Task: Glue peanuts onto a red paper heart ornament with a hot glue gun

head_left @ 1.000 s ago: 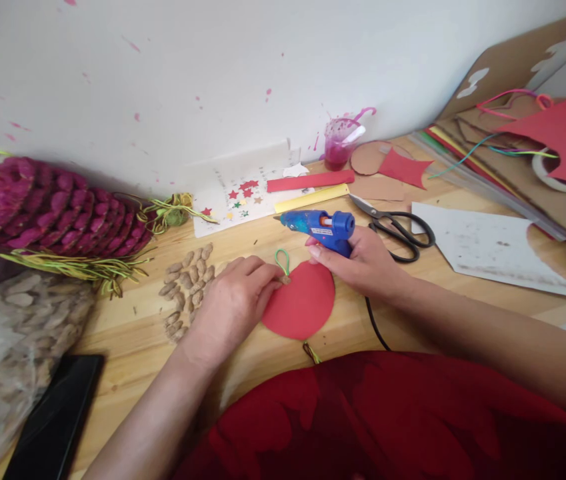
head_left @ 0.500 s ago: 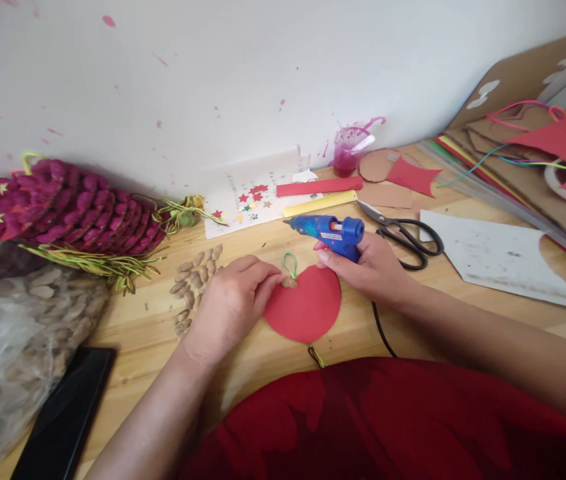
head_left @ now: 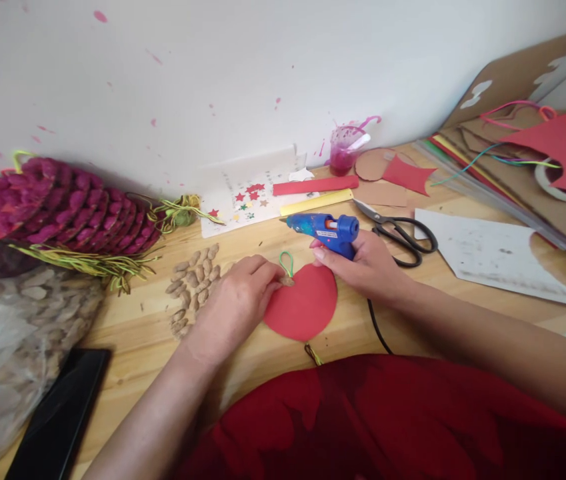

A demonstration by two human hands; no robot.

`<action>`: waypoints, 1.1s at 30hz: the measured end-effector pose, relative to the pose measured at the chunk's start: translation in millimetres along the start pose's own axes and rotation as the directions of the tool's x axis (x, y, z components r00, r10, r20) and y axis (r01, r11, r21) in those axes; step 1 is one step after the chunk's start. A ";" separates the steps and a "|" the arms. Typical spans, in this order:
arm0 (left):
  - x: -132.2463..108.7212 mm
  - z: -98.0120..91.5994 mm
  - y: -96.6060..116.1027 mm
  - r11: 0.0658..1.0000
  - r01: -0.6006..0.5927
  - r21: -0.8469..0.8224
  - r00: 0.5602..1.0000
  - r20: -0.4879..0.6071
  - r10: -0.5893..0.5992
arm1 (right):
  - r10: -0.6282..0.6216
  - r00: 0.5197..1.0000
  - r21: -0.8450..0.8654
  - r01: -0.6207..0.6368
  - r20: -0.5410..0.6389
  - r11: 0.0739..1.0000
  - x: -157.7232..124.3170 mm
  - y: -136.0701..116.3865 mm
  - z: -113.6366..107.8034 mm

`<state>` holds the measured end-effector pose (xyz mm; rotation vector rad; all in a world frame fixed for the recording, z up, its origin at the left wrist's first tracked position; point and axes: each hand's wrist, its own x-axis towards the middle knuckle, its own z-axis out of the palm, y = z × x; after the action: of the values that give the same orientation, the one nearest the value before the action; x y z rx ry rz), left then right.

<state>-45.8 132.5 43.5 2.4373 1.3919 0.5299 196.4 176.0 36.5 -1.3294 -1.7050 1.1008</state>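
As the right grip point(head_left: 370, 267) wraps the glue gun point(head_left: 320, 229), the left grip point(head_left: 243, 290) pinches a peanut point(head_left: 287, 281) at the red cutout point(head_left: 303, 308), best pressed steadily, nozzle point(head_left: 283, 219) well clear.

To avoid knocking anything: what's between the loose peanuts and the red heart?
The left hand, its fingertips at the red heart, in the head view.

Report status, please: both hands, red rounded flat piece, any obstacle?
Left hand touching brown peanut at top of red piece. Right hand gripping blue plastic glue gun. Black-handled metal scissors nearby, not blocking.
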 end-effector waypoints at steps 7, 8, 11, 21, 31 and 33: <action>1.3 5.6 6.1 0.991 -0.121 -0.058 0.992 -0.037 0.119 | 0.023 1.000 0.027 -0.023 0.013 0.999 -0.5 0.5 0.0; 1.8 6.9 7.1 0.990 -0.131 -0.058 0.991 -0.026 0.129 | 0.021 1.000 0.021 -0.021 0.013 1.000 -0.5 0.1 0.1; 3.3 10.5 9.7 0.987 -0.150 -0.048 0.989 0.006 0.151 | 0.011 1.000 0.013 -0.011 0.013 1.000 -0.6 -0.8 0.3; 3.1 12.5 10.5 0.987 -0.162 -0.017 0.987 -0.029 0.161 | -0.006 1.000 0.030 0.006 0.006 1.000 0.1 1.8 2.1; 6.6 18.4 10.7 0.982 -0.186 0.026 0.982 -0.014 0.187 | 0.000 1.000 0.024 0.000 0.004 1.000 -0.1 -0.2 2.2; 6.9 18.2 9.8 0.983 -0.183 0.033 0.983 -0.018 0.184 | 0.002 1.000 0.024 -0.003 0.008 1.000 0.1 -0.1 2.2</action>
<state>-26.9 132.5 32.6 2.6083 1.1985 0.5810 194.3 175.7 35.7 -1.3141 -1.6908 1.1260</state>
